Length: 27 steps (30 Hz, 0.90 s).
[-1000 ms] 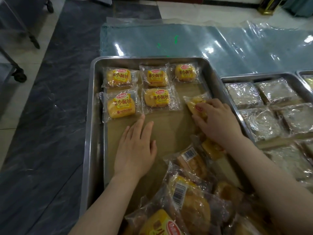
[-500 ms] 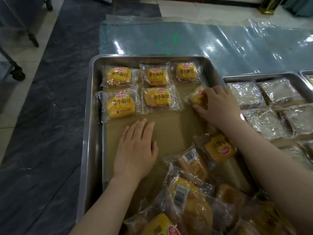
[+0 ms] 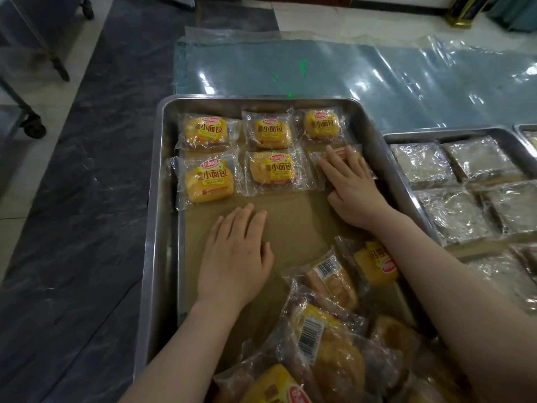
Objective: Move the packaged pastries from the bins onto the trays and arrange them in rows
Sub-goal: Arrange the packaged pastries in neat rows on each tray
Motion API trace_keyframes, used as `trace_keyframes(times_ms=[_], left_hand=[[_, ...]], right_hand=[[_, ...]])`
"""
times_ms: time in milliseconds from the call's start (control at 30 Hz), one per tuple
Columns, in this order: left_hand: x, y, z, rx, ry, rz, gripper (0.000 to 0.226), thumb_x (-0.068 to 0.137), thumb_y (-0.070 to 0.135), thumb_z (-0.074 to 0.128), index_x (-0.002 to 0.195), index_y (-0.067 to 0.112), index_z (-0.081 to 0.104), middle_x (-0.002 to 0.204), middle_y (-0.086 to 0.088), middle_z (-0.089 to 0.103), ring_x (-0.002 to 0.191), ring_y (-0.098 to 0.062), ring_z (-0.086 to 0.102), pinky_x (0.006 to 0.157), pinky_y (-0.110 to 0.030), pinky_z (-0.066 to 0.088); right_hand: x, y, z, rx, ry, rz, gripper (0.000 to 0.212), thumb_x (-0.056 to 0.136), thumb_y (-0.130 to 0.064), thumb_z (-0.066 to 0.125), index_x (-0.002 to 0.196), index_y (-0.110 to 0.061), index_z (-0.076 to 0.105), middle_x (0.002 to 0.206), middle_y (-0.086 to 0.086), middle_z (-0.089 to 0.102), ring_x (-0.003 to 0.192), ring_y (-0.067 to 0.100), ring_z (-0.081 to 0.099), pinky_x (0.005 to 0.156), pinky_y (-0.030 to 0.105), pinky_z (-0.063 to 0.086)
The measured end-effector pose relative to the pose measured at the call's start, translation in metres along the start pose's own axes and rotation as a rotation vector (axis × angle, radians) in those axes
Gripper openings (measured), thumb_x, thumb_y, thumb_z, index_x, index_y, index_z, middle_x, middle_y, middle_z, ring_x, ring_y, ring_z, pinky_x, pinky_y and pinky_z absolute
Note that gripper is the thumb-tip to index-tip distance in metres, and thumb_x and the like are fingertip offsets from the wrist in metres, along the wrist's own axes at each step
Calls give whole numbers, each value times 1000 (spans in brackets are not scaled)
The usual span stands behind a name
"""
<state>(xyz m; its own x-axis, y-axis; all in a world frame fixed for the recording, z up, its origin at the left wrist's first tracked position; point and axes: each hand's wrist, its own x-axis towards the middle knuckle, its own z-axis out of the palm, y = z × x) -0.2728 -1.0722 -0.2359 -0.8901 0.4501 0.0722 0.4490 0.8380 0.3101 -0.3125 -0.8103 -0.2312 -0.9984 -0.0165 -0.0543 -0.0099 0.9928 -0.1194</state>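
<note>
In the head view, the steel tray (image 3: 157,199), lined with brown paper (image 3: 296,222), carries a full back row of three packaged pastries (image 3: 271,130) and a second row with two packets (image 3: 273,170) laid label up. The right hand (image 3: 353,189) lies flat on a third packet (image 3: 340,152) at the right end of that row, its fingers (image 3: 334,167) straight and pressing down, not gripping. The left hand (image 3: 235,254) rests released, palm down, on bare paper. I judge two rows nearly done. The loose pile (image 3: 328,338) at the tray's near end, some packets barcode up, is left to sort. The neighbouring tray (image 3: 436,132) looks filled. No bin shows.
</note>
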Motion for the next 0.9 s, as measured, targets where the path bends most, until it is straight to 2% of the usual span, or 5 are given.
trace_keyframes(times_ms=[200, 300, 433, 700, 900], left_hand=[[0, -3, 1, -28, -7, -6, 53, 91, 36, 36, 141, 20, 33, 149, -3, 34, 138, -19, 27, 113, -34, 9], [-3, -5, -3, -121, -31, -7, 51, 93, 34, 42, 142, 25, 32, 150, 3, 31, 139, -14, 21, 112, -27, 2], [-23, -1, -13, -352, -4, -101, 39, 90, 23, 55, 129, 27, 51, 139, 9, 45, 133, -8, 32, 112, -28, 16], [-29, 25, -51, -604, -181, -317, 12, 86, 25, 64, 84, 37, 65, 90, 23, 62, 87, 3, 56, 69, -17, 41], [-1, 70, -55, -493, -508, -280, 22, 85, 34, 65, 106, 26, 63, 101, 13, 62, 88, -2, 57, 69, -14, 42]], right_hand=[[7, -11, -13, 71, -70, 40, 70, 93, -20, 41, 152, -28, 5, 159, -2, -12, 140, 17, -27, 109, 38, -20], [-11, -13, -37, 137, 139, 79, 52, 88, -16, 52, 139, -24, 45, 155, 1, 26, 146, 23, 10, 115, 42, 8], [-69, -6, -64, 287, 226, 142, 18, 82, -12, 60, 94, -23, 69, 107, -1, 59, 92, 19, 56, 76, 25, 38], [-162, 8, -45, 82, -190, -70, 73, 86, -30, 59, 149, -34, 23, 156, -13, 22, 141, 12, 23, 110, 30, 26], [-145, -6, -26, 93, -142, -18, 72, 91, -22, 44, 151, -34, 5, 158, -11, 9, 143, 17, 11, 108, 40, 26]])
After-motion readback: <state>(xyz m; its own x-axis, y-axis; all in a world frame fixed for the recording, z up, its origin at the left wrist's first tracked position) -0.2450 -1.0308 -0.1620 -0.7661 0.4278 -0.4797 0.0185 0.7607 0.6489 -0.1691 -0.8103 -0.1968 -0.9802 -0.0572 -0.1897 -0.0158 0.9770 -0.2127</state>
